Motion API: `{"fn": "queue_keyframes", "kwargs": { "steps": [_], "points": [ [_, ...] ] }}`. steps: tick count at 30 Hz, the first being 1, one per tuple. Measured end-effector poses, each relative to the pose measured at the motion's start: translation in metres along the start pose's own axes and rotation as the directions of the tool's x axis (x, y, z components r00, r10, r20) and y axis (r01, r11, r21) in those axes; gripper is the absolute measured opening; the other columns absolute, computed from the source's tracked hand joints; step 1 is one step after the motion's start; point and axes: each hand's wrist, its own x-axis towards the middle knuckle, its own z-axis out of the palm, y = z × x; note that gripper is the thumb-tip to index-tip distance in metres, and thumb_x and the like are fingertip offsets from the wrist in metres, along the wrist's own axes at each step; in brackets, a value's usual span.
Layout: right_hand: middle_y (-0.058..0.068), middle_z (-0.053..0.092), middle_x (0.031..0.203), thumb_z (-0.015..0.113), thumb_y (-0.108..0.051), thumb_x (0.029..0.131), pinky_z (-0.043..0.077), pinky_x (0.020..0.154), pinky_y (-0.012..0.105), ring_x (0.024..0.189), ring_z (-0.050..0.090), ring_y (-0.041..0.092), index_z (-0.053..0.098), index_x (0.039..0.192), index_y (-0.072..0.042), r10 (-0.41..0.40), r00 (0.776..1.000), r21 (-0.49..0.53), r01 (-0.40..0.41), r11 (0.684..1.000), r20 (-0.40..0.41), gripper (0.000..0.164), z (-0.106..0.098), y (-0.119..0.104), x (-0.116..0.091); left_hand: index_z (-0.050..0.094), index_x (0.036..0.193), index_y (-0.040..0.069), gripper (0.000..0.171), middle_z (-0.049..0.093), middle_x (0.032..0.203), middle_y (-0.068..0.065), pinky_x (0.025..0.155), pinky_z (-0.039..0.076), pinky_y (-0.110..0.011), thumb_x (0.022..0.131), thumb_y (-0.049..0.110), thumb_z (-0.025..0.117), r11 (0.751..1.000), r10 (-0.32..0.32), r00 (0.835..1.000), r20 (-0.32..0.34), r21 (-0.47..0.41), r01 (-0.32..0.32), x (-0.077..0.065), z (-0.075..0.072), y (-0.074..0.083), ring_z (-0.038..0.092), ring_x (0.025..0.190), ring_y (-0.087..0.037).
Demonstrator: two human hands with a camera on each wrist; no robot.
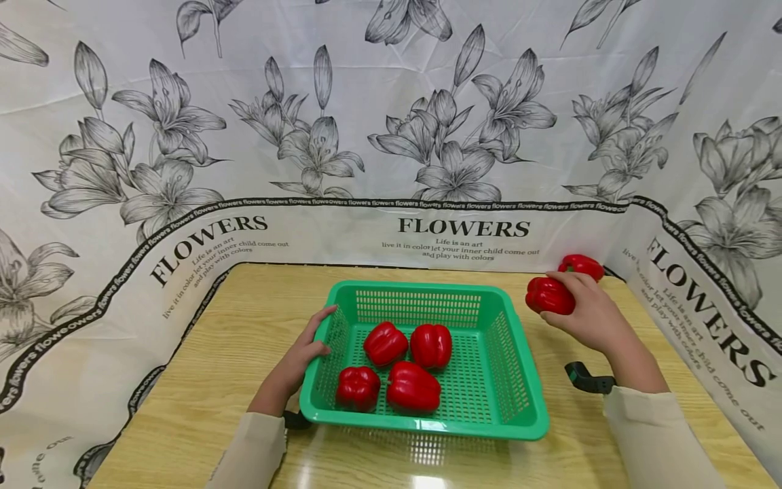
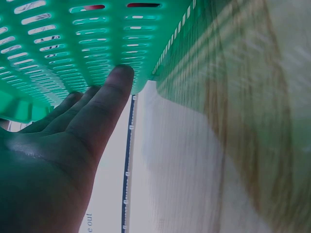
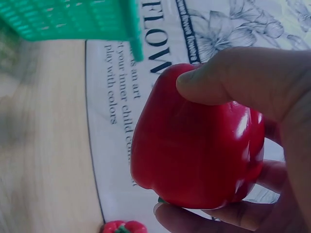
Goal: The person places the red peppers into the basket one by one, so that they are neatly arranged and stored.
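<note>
A green plastic basket (image 1: 424,426) stands on the wooden table with several red bell peppers, one of them a pepper (image 1: 431,346) near its middle. At its left side, my left hand (image 1: 299,358) holds the rim, thumb on top; its other fingers (image 2: 104,104) lie along the outside of the slotted wall. To the right of the basket, my right hand (image 1: 589,314) grips a red bell pepper (image 3: 194,150) between thumb and fingers. Behind that hand, another red pepper (image 1: 582,265) sits at the table's back right corner, partly hidden.
White cloth (image 1: 342,234) printed with flowers and lettering hangs along the back and sides of the table (image 1: 244,319). The basket's right rim (image 1: 528,367) stands between the held pepper and the peppers inside. Bare table lies left of the basket.
</note>
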Motion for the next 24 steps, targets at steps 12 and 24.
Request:
{"fn": "queue_keyframes", "kwargs": {
  "steps": [12, 24],
  "points": [
    [0.024, 0.041, 0.138, 0.076, -0.026, 0.080, 0.048, 0.081, 0.065, 0.109, 0.051, 0.050, 0.045, 0.139, -0.011, -0.130, 0.987, 0.050, 0.135, 0.990, -0.094, 0.069, -0.017, -0.040, -0.024, 0.023, 0.150, 0.036, 0.077, 0.016, 0.156, -0.012, 0.085, 0.049, -0.043, 0.081, 0.008, 0.042, 1.000, -0.007, 1.000, -0.008, 0.010, 0.007, 0.000, 0.000, 0.000, 0.033, 0.130, -0.043],
    [0.010, 0.050, 0.132, 0.082, -0.019, 0.074, 0.054, 0.069, 0.028, 0.100, 0.061, 0.027, 0.051, 0.136, -0.016, -0.295, 0.950, 0.115, 0.305, 0.945, -0.100, 0.070, -0.008, -0.070, -0.037, 0.023, 0.150, 0.036, 0.077, 0.016, 0.156, -0.013, 0.085, 0.050, -0.043, 0.081, 0.008, 0.042, 1.000, -0.019, 1.000, -0.023, 0.009, 0.020, -0.002, 0.001, 0.001, 0.034, 0.129, -0.043]
  ]
}}
